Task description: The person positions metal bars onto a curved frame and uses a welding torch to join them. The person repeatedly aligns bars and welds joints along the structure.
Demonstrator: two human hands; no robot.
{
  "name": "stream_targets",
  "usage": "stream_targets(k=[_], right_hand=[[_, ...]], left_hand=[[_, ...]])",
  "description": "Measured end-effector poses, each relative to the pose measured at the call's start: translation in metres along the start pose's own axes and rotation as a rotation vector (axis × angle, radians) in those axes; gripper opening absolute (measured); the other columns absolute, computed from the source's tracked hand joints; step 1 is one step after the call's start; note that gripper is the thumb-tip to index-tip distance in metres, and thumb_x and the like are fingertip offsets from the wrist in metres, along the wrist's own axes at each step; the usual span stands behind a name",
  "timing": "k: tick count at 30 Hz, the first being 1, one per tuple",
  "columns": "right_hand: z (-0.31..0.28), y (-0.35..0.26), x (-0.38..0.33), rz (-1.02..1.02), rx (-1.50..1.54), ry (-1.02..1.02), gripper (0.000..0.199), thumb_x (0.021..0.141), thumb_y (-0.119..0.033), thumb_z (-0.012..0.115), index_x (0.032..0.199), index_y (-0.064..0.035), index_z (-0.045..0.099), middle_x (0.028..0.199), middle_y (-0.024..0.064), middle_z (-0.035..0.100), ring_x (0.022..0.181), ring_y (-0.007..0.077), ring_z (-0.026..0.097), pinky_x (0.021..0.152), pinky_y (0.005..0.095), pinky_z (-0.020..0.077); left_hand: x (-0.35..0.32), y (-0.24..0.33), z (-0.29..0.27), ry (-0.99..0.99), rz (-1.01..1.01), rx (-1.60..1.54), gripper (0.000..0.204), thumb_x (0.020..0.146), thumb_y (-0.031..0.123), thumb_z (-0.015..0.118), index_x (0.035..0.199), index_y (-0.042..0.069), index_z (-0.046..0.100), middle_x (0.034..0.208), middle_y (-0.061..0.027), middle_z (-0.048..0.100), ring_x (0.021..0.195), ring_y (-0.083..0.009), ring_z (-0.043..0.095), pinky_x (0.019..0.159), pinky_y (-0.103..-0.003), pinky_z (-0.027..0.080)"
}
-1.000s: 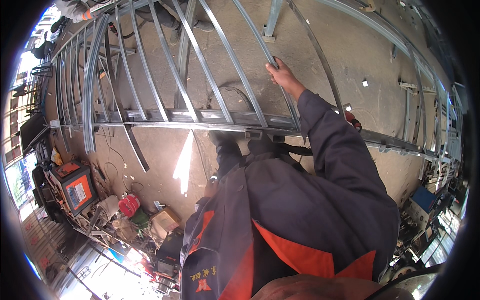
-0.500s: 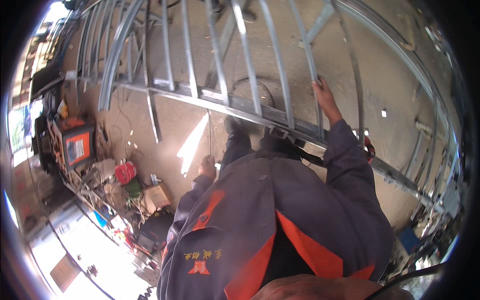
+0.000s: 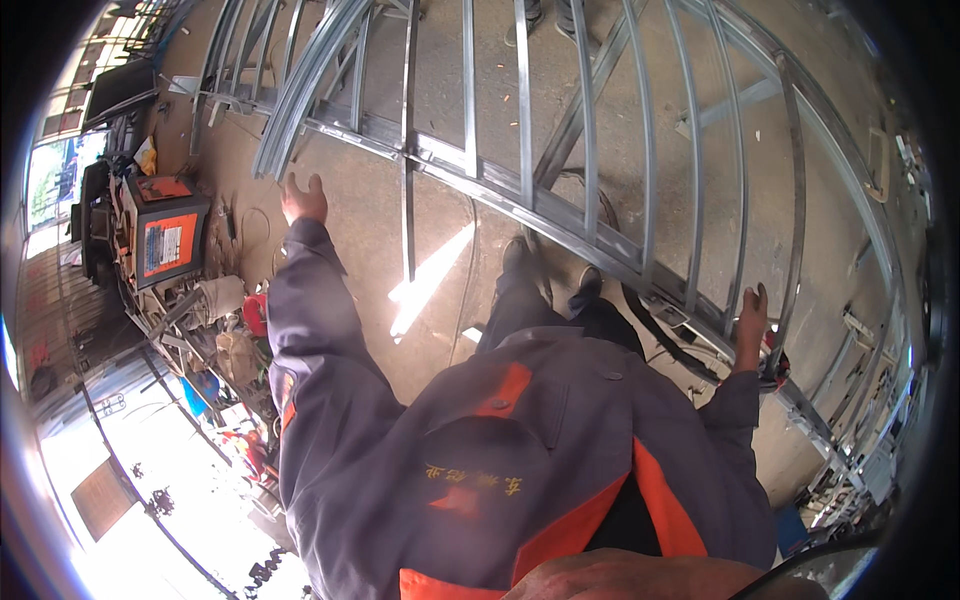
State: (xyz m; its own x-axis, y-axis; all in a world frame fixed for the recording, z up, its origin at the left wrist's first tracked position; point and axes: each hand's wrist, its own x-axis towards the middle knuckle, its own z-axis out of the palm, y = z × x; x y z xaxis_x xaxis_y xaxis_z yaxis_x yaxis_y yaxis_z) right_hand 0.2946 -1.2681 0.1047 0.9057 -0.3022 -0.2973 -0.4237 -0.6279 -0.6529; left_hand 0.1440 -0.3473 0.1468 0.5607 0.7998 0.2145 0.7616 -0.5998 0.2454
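Observation:
My left hand (image 3: 305, 203) reaches forward with its fingers apart and empty, just short of the near ends of a bundle of long metal channel bars (image 3: 318, 88). That bundle lies slantwise over a metal frame of parallel slats (image 3: 527, 110) and a long near rail (image 3: 470, 190). My right hand (image 3: 752, 325) is lowered at the right part of the rail, thumb and fingers apart, with nothing seen in it. Whether it touches the rail I cannot tell. A single narrow bar (image 3: 407, 200) crosses the rail and sticks out toward me.
An orange and black box (image 3: 168, 235) stands at the left beside a cluttered heap with a red round object (image 3: 255, 315). A black cable (image 3: 665, 345) runs by my feet under the rail. A red and black object (image 3: 774, 365) sits beside my right hand. Another person's feet (image 3: 545, 28) show beyond the frame.
My left hand has risen from my side and stretched out to the bar bundle. My right hand has left the slat it was touching and dropped back near the rail. The view has shifted left.

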Motion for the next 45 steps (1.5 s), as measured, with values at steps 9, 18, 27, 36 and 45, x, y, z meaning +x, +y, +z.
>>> stream_targets(k=[9,18,27,36,45], right_hand=[[0.014,0.024,-0.095,-0.225,-0.333,0.405,0.058,0.098,-0.035,0.064,0.144,-0.0014,0.055,0.129,0.0225,0.066,0.123,0.0321,0.063,0.106,0.0409,0.0463],[0.018,-0.053,-0.159,0.145,-0.204,0.584,0.055,0.097,-0.028,0.062,0.141,0.0036,0.054,0.128,0.0294,0.065,0.12,0.0455,0.062,0.102,0.0487,0.0476],[0.072,-0.121,-0.139,0.0,0.079,0.388,0.048,0.1,-0.019,0.062,0.143,0.0002,0.055,0.139,0.023,0.061,0.129,0.0339,0.06,0.107,0.041,0.0469],[0.152,-0.244,-0.151,-0.392,0.294,-0.096,0.046,0.103,-0.022,0.063,0.144,-0.0057,0.053,0.124,0.0141,0.067,0.111,0.0237,0.067,0.094,0.0367,0.0538],[0.157,-0.283,-0.209,-0.374,0.554,-1.193,0.064,0.103,-0.04,0.064,0.147,0.001,0.045,0.129,0.0202,0.065,0.121,0.0274,0.064,0.096,0.0381,0.0549]], left_hand=[[0.128,-0.109,0.073,-0.159,0.424,1.144,0.07,0.096,0.064,0.052,0.129,0.005,0.068,0.139,-0.0206,0.061,0.134,-0.0357,0.052,0.111,-0.046,0.043],[0.085,-0.054,0.045,-0.467,0.204,0.31,0.066,0.098,0.059,0.053,0.135,0.004,0.058,0.124,-0.0294,0.067,0.111,-0.0434,0.068,0.09,-0.051,0.053],[-0.037,-0.029,-0.08,-1.071,-0.179,-1.114,0.037,0.107,0.044,0.056,0.083,0.017,0.045,0.067,0.0062,0.034,0.06,-0.01,0.035,0.057,-0.029,0.031],[-0.211,-0.036,-0.186,-0.998,-0.402,-1.151,0.025,0.101,0.029,0.07,0.099,0.008,0.057,0.07,0.0045,0.045,0.058,-0.0089,0.042,0.053,-0.026,0.032],[-0.375,0.034,-0.231,-1.301,-0.469,-1.299,0.029,0.092,0.027,0.08,0.09,0.009,0.058,0.069,0.0019,0.048,0.06,-0.0107,0.044,0.057,-0.027,0.033]])
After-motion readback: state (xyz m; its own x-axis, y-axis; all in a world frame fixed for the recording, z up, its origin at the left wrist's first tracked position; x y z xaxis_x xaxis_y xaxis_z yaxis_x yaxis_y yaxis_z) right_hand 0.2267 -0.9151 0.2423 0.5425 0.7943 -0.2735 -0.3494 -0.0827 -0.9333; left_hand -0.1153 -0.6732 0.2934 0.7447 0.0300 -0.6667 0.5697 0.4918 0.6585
